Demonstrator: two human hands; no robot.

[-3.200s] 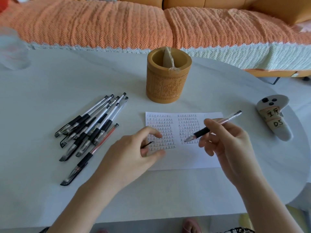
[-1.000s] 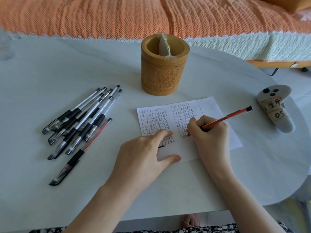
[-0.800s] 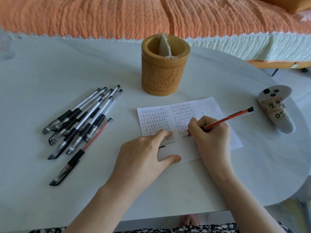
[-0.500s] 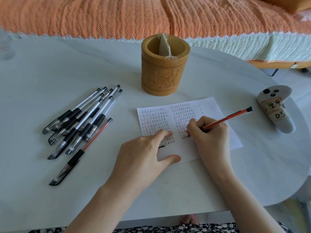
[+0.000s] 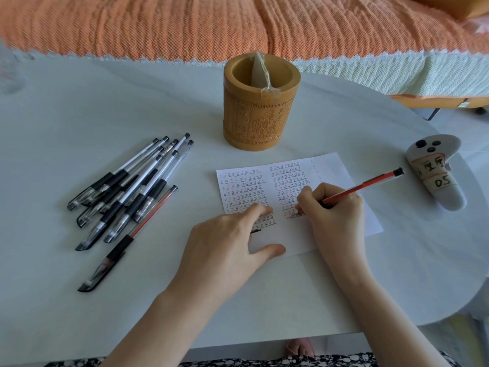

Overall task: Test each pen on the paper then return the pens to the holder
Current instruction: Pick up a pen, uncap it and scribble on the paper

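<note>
My right hand [image 5: 333,215] grips a red pen [image 5: 370,185] with its tip touching the paper [image 5: 333,168], low in the second column of written marks. My left hand [image 5: 225,250] lies on the paper's lower left part, fingers curled over a small black pen cap [image 5: 255,230] that peeks out beneath them. A carved bamboo pen holder [image 5: 260,120] stands upright behind the paper with a taped white wedge inside and no pens in it. Several capped black pens [image 5: 132,192] lie in a loose pile to the left. One capped red pen [image 5: 124,242] lies apart, in front of the pile.
A white handheld controller [image 5: 436,176] with a handwritten label lies at the right, near the curved table edge [image 5: 449,300]. An orange-covered sofa [image 5: 185,25] runs along the far side of the white table [image 5: 79,102].
My right hand has come down from above the paper and set the pen tip on it. Over the last second the pen only rocks slightly. My left hand has settled flat on the paper.
</note>
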